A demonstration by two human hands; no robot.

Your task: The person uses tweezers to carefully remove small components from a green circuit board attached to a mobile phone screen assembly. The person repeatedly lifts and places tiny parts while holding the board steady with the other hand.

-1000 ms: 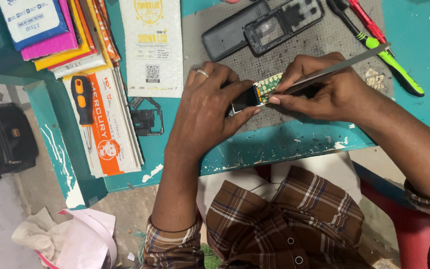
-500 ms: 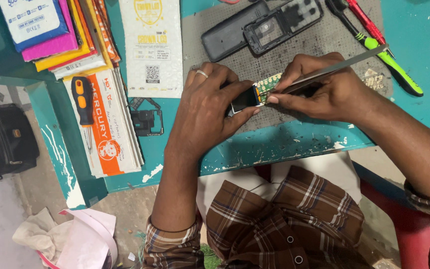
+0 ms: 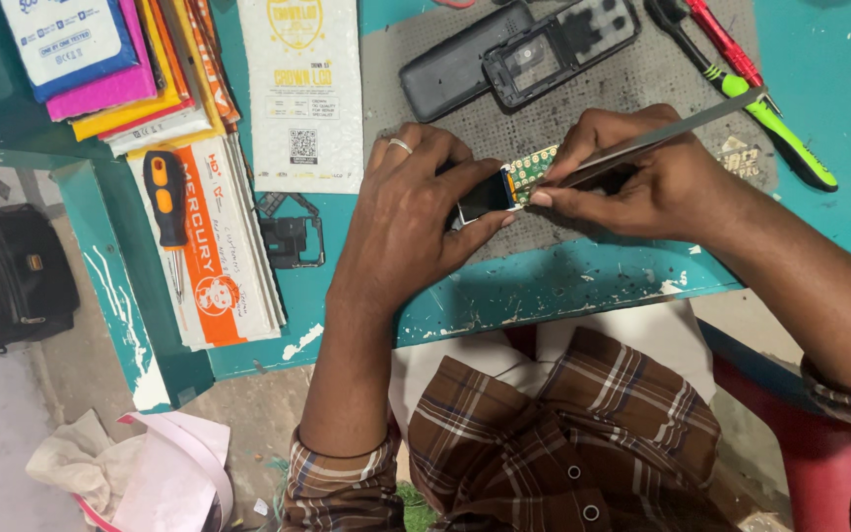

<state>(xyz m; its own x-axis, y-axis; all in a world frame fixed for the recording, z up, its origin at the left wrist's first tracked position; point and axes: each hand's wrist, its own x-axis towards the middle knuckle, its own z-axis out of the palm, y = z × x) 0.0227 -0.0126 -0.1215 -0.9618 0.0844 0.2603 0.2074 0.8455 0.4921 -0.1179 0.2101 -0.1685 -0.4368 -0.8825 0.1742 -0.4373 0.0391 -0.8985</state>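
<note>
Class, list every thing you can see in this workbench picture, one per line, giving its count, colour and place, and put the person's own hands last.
circuit board: one, green with a dark screen at its left end, held between both hands over the mat
tweezers: one, metal, in the right hand, tip at the board
work mat: one, grey, on the teal table
phone shells: two, dark grey, top of the mat
pliers: one, green and red handles, right of the mat
screwdriver: one, orange and black, lying on the packets at left
packets: several, white, orange, yellow, pink, blue, left side of the table
small frame: one, black, left of the left hand
bag: one, black, on the floor
left hand: one, ring on a finger, grips the board
right hand: one, grips the tweezers
</note>
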